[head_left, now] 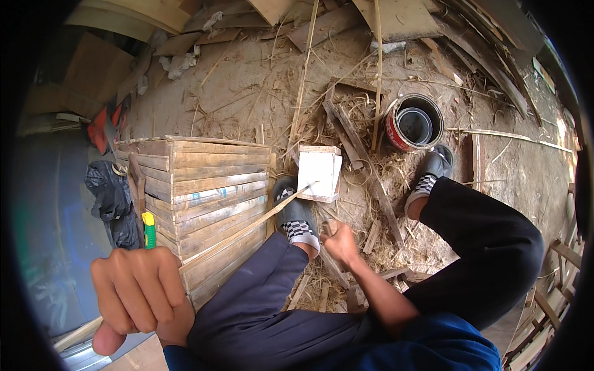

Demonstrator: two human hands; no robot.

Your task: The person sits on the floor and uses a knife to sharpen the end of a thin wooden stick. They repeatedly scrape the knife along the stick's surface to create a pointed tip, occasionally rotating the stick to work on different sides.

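Note:
My left hand (139, 290) is closed in a fist around a long thin wooden strip (244, 222). The strip slants from the lower left, past the slatted wooden crate (216, 191), to its far tip above a white-faced block (317, 173) between my feet. Just beyond the left knuckles, a green and yellow utility knife (149, 230) sticks up; whether the hand touches it I cannot tell. Low between my legs, my right hand (339, 241) is closed near the block's near side. Its fingers hide whatever they may hold.
A red tin (416, 122) with a grey container inside stands by my right foot. Wood offcuts (365, 161) and curly shavings litter the floor. A black plastic bag (111, 195) hangs left of the crate. Boards (482, 55) lie at the far right.

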